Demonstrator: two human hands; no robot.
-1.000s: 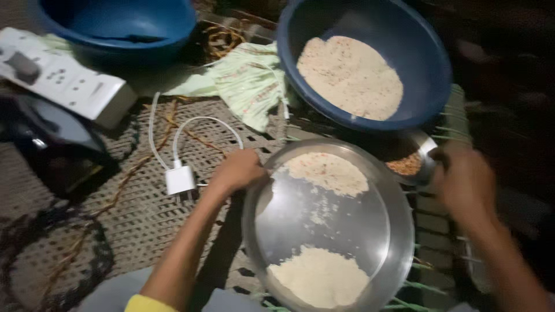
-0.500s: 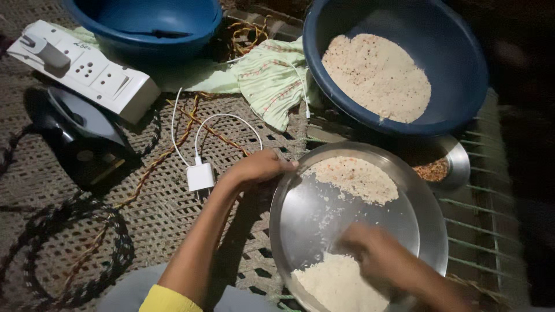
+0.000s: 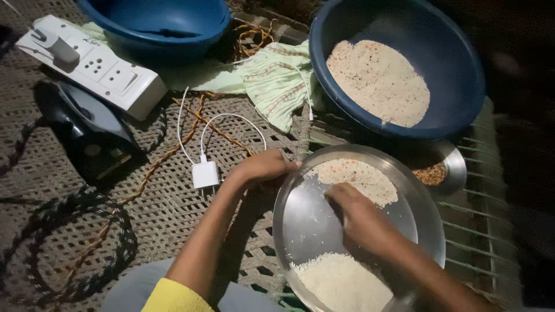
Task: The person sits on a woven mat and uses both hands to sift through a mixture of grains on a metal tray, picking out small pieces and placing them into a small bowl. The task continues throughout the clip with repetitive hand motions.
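Observation:
A round steel plate lies in front of me on a woven cot. It carries a pile of unsorted rice at its far side and a cleaner white pile at its near side. My left hand grips the plate's left rim. My right hand rests flat in the middle of the plate, fingertips at the near edge of the far pile. Nothing is held in it.
A big blue bowl of rice stands behind the plate, a small steel dish of brown bits beside it. Another blue bowl, a white power strip, a black iron, a white charger and a green cloth lie to the left.
My right hand came back from the small dish at the right, passed over the near pile, and now sits mid-plate against the far pile. My left hand stays on the rim.

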